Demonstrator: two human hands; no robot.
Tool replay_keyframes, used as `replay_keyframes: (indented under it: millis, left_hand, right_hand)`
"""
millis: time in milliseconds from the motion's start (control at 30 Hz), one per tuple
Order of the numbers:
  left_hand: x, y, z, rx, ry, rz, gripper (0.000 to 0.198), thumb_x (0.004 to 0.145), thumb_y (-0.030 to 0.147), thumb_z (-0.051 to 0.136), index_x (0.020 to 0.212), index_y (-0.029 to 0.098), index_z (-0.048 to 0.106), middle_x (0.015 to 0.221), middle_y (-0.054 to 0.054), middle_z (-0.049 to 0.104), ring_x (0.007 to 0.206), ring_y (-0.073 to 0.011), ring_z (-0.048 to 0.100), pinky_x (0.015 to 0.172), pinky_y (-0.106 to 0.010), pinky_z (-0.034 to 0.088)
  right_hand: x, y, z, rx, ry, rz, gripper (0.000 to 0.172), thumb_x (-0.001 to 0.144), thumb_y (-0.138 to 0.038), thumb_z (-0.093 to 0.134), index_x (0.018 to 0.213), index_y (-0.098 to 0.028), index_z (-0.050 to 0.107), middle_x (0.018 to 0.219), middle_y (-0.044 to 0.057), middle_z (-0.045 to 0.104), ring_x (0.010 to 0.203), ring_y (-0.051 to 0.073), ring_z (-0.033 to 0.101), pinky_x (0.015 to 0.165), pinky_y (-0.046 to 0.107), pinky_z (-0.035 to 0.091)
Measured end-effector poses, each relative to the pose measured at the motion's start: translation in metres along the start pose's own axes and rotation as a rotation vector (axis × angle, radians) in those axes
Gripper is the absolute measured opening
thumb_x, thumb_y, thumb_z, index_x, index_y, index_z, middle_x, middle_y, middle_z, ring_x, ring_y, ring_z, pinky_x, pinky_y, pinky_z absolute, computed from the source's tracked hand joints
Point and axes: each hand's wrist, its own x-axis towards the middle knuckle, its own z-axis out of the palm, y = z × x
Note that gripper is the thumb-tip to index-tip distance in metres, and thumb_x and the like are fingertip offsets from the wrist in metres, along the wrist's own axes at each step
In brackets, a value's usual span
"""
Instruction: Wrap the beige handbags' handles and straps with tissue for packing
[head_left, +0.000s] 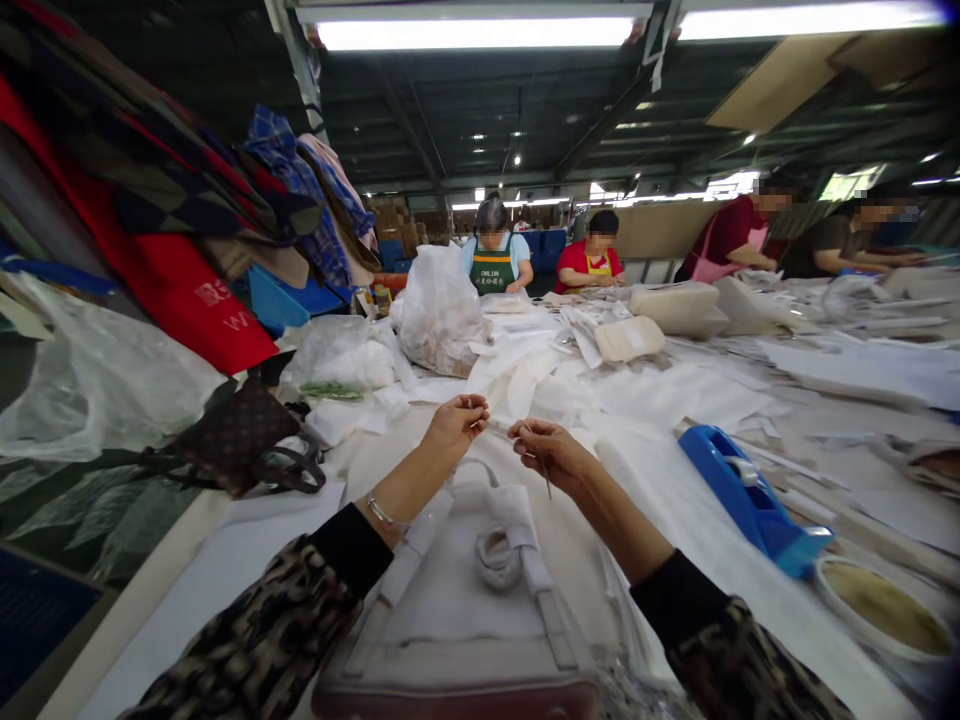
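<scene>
My left hand [457, 422] is closed in a pinch above the bag, the thing in its fingertips too small to make out. A short way to its right, my right hand [553, 452] pinches a thin brown cord [547, 478], whose loose end hangs below the fingers. Something thin and pale seems to stretch between both hands. Below them lies a pale handbag [450, 610] with a dark reddish edge nearest me. White wrapping covers parts of its straps [536, 570], and a round, pale wrapped piece [499, 558] rests on its front.
A blue tape dispenser [739, 500] and a round tub [881, 605] stand at right. White sheets and a filled plastic bag [439, 310] cover the table beyond. A dark patterned bag [232, 435] lies at left, under hanging clothes. Several people work across the table.
</scene>
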Motion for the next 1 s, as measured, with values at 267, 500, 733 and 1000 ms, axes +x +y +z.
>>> replay_keyframes:
  millis: [267,500,733,1000]
  left_hand:
    - [0.01,-0.029,-0.026,0.613,0.004,-0.131,0.015,0.068,0.001,0.054,0.069,0.013,0.062,0.064,-0.002,0.062,0.059,-0.0111,0.06,0.064,-0.024,0.049]
    - [0.003,-0.063,-0.038,1.175,-0.168,-0.175,0.03,0.057,-0.004,0.058,0.038,0.017,0.048,0.047,-0.001,0.055,0.072,-0.0207,0.063,0.079,-0.032,0.047]
    - [-0.001,-0.077,-0.048,1.267,-0.166,0.04,0.024,0.064,-0.004,0.055,0.065,0.02,0.061,0.079,-0.003,0.069,0.084,-0.0198,0.062,0.08,-0.029,0.043]
    - [0.0,-0.088,-0.047,1.244,-0.105,0.074,0.03,0.06,0.001,0.067,0.066,0.02,0.044,0.066,0.005,0.057,0.067,-0.0146,0.054,0.062,-0.022,0.035]
  right_hand:
    - [0.043,0.005,-0.033,-0.304,0.116,0.037,0.037,0.072,-0.05,0.067,0.081,-0.015,0.065,0.05,-0.006,0.043,0.043,0.006,0.032,0.045,0.022,0.023]
    - [0.087,0.054,-0.037,-0.67,0.047,0.348,0.012,0.059,-0.009,0.068,0.052,-0.014,0.06,0.034,-0.006,0.041,0.037,0.006,0.035,0.044,0.022,0.021]
    - [0.1,0.08,-0.035,-0.532,-0.414,0.585,0.007,0.065,-0.014,0.053,0.059,-0.017,0.05,0.038,-0.008,0.036,0.034,0.005,0.026,0.036,0.018,0.021]
    - [0.102,0.085,-0.051,-0.334,-0.625,0.605,0.007,0.067,-0.017,0.049,0.065,-0.018,0.043,0.044,-0.01,0.03,0.035,0.004,0.022,0.036,0.015,0.022]
